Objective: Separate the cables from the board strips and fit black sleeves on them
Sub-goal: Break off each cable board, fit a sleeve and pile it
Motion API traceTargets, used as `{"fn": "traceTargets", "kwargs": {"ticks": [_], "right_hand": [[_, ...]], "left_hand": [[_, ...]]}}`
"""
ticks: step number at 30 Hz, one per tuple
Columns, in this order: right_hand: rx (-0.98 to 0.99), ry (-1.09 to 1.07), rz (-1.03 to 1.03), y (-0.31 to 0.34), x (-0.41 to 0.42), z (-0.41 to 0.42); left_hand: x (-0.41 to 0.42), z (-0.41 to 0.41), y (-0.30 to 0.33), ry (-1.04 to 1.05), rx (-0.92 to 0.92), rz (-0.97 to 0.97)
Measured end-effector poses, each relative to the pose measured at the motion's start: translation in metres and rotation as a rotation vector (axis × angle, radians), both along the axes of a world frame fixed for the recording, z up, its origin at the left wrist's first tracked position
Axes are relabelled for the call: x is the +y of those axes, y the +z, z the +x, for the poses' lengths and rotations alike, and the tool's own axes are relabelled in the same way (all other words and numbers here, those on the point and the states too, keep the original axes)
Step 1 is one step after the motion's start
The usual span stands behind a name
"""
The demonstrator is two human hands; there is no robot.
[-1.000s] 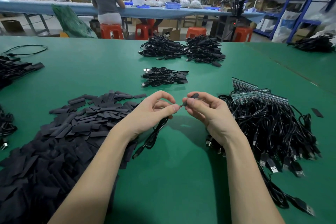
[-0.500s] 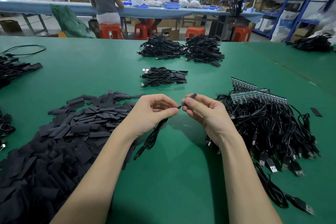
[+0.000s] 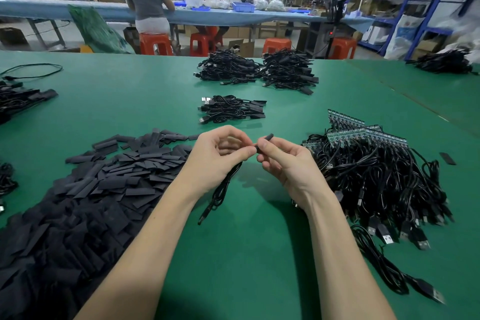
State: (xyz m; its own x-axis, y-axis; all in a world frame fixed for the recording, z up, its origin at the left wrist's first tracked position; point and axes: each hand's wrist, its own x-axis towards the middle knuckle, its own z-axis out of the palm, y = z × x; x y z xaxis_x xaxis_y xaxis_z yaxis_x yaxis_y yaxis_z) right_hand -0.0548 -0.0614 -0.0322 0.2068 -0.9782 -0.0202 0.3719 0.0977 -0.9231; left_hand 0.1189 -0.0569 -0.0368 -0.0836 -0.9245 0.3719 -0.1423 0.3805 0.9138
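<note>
**Both hands meet over the desk, cable in one, sleeve in the other**

Head view: I see my left hand (image 3: pixel 219 157) with thumb and forefinger curled in a pinch on the end of a black cable (image 3: pixel 220 189), which hangs from that hand and trails toward me onto the green desk (image 3: pixel 130 101). My right hand (image 3: pixel 287 161) pinches a black sleeve (image 3: pixel 265 139) between curled fingers, its free end sticking up and away; the near end sits right at my left fingertips. Whether the cable end has gone into the sleeve I cannot tell.

To the left lies a broad heap of loose sleeves (image 3: pixel 104 189). To the right sits a tangle of cables on board strips (image 3: pixel 376 176), the green strips (image 3: pixel 363 132) at its far edge. Just beyond my hands is a small bundle of sleeved cables (image 3: pixel 232 109), and farther off two larger piles (image 3: pixel 257 70).
</note>
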Motion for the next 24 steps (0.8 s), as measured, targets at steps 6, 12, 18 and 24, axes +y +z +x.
{"fn": "traceTargets", "kwargs": {"ticks": [6, 12, 18, 24], "right_hand": [[0.057, -0.119, -0.131, 0.0, -0.001, 0.004], [0.035, -0.173, -0.149, -0.004, -0.003, 0.009], [-0.005, -0.183, -0.122, -0.008, -0.005, 0.009], [-0.006, -0.332, -0.14, -0.006, -0.008, 0.009]], "left_hand": [[-0.002, -0.003, -0.001, -0.031, 0.047, 0.076], [-0.003, -0.009, -0.004, 0.043, 0.145, 0.12], [-0.003, -0.012, -0.005, 0.075, 0.138, 0.084], [0.0, -0.002, -0.001, 0.089, -0.25, 0.199]]}}
